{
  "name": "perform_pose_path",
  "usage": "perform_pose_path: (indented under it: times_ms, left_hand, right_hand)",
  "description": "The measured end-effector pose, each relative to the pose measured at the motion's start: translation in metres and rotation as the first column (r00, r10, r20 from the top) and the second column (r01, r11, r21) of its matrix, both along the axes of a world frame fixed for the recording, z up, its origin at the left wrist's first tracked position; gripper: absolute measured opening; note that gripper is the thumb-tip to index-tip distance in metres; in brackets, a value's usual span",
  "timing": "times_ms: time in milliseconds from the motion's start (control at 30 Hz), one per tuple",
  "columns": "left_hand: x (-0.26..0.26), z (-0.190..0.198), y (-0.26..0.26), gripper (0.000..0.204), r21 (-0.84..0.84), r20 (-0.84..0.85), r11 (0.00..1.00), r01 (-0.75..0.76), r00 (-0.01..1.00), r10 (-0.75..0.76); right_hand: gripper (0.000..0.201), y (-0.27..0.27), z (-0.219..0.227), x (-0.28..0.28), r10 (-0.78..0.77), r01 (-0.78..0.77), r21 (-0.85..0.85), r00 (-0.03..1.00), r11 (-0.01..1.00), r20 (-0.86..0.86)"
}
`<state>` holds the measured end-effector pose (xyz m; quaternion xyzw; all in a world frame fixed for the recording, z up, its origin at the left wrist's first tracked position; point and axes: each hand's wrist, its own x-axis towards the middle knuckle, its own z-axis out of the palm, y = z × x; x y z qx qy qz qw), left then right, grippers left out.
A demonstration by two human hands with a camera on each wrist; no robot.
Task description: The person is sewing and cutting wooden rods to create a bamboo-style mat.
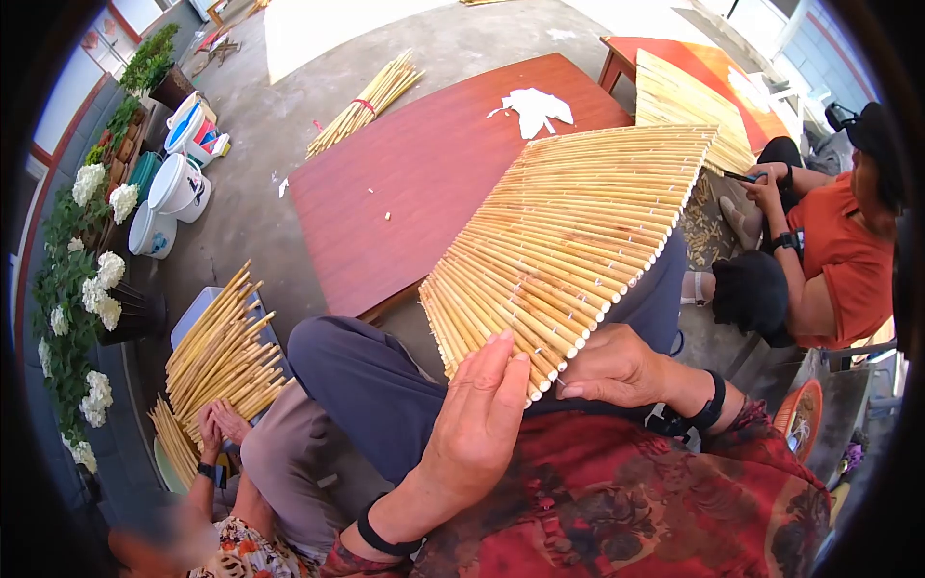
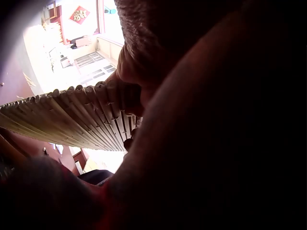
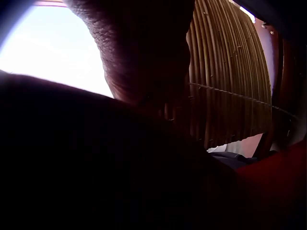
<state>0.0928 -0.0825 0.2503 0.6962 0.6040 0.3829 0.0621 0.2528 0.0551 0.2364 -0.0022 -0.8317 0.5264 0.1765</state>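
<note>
A mat of yellow reed sticks (image 1: 578, 231), strung side by side, slants from the lap over the table. At its near end my left hand (image 1: 479, 414) grips the last sticks, fingers laid over the top. My right hand (image 1: 617, 366) is at the mat's right near corner, thumb and forefinger pinching a thin, needle-like piece (image 1: 561, 380) at the stick ends. In the right wrist view a twisted thread (image 3: 230, 93) runs across the mat. The left wrist view shows the mat's stick ends (image 2: 76, 90) beside the dark, shaded hand.
A red table (image 1: 385, 212) holds white scraps (image 1: 536, 109). A tied reed bundle (image 1: 371, 101) lies on the floor behind. At left, another person's hands (image 1: 224, 424) rest by loose reeds (image 1: 217, 337). Another person (image 1: 838, 250) works at right on a second mat (image 1: 689, 101). White buckets (image 1: 178, 188) stand left.
</note>
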Motion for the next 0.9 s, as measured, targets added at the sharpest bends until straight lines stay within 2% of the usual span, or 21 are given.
perform_pose_path:
  times_ms: [67,133,167,200,267,367,400,467,533,600,633,667,733,767,800,833,867,900]
  left_hand:
    - [-0.002,0.004,0.004,0.035,-0.01,-0.007,1.0,0.012,1.0,-0.012]
    - [-0.008,0.011,0.011,0.038,-0.053,0.008,0.998,-0.022,1.0,0.022]
    - [-0.014,0.016,0.016,0.046,-0.052,0.02,0.998,-0.045,0.999,0.046]
    - [-0.017,0.022,0.021,0.043,-0.071,0.052,0.991,-0.113,0.992,0.117]
    - [-0.027,0.035,0.035,0.041,-0.099,0.091,0.988,-0.116,0.988,0.125]
    - [-0.038,0.045,0.053,0.042,-0.107,0.052,0.985,-0.135,0.989,0.141]
    - [-0.043,0.049,0.055,0.042,-0.101,0.023,0.986,-0.129,0.991,0.132]
    - [-0.054,0.056,0.061,0.045,-0.223,0.076,0.953,-0.207,0.97,0.229]
    - [-0.064,0.059,0.065,0.046,-0.236,0.032,0.939,-0.249,0.964,0.264]
    - [-0.07,0.068,0.069,0.045,-0.246,-0.033,0.929,-0.278,0.96,0.278]
    - [-0.068,0.073,0.07,0.045,-0.232,-0.113,0.908,-0.349,0.937,0.332]
    - [-0.071,0.078,0.074,0.045,-0.23,-0.124,0.905,-0.357,0.933,0.337]
    - [-0.082,0.086,0.082,0.046,-0.412,-0.102,0.836,-0.361,0.931,0.351]
    - [-0.091,0.086,0.084,0.042,-0.407,-0.08,0.863,-0.3,0.953,0.293]
    - [-0.094,0.085,0.086,0.042,-0.403,-0.087,0.864,-0.302,0.952,0.292]
    - [-0.094,0.083,0.088,0.041,-0.324,-0.124,0.905,-0.275,0.961,0.248]
    - [-0.093,0.08,0.088,0.04,-0.249,-0.161,0.937,-0.244,0.965,0.208]
    - [-0.092,0.077,0.087,0.04,-0.253,-0.164,0.935,-0.249,0.963,0.212]
  right_hand:
    - [0.011,0.0,0.001,0.002,-0.005,0.004,-0.018,1.0,1.0,-0.025]
    - [0.013,0.008,0.01,0.002,-0.043,0.045,0.039,0.997,0.998,-0.061]
    - [0.013,0.013,0.009,-0.001,-0.069,0.074,0.022,0.984,0.997,-0.167]
    - [0.016,0.016,0.006,-0.005,-0.14,0.124,-0.077,0.954,0.989,-0.264]
    - [0.023,0.022,0.01,-0.019,-0.251,0.155,-0.28,0.903,0.947,-0.348]
    - [0.029,0.028,0.015,-0.054,-0.324,-0.075,-0.579,0.767,0.812,-0.553]
    - [0.029,0.03,0.018,-0.064,-0.33,-0.085,-0.575,0.748,0.814,-0.576]
    - [0.028,0.038,0.018,-0.083,-0.243,-0.347,-0.662,0.737,0.664,-0.631]
    - [0.029,0.04,0.016,-0.101,-0.348,-0.26,-0.794,0.793,0.549,-0.501]
    - [0.028,0.044,0.016,-0.118,-0.346,-0.377,-0.811,0.763,0.447,-0.545]
    - [0.028,0.045,0.016,-0.125,-0.341,-0.391,-0.806,0.758,0.445,-0.556]
    - [0.028,0.045,0.017,-0.132,-0.363,-0.374,-0.815,0.756,0.443,-0.544]
    - [0.028,0.045,0.02,-0.138,-0.383,-0.368,-0.818,0.748,0.441,-0.543]
    - [0.028,0.044,0.021,-0.14,-0.358,-0.386,-0.827,0.766,0.409,-0.534]
    - [0.028,0.044,0.022,-0.142,-0.336,-0.399,-0.837,0.783,0.376,-0.524]
    - [0.029,0.041,0.022,-0.144,-0.315,-0.356,-0.811,0.789,0.465,-0.527]
    - [0.029,0.037,0.022,-0.143,-0.318,-0.357,-0.814,0.789,0.458,-0.526]
    - [0.03,0.032,0.023,-0.142,-0.34,-0.31,-0.827,0.801,0.469,-0.493]
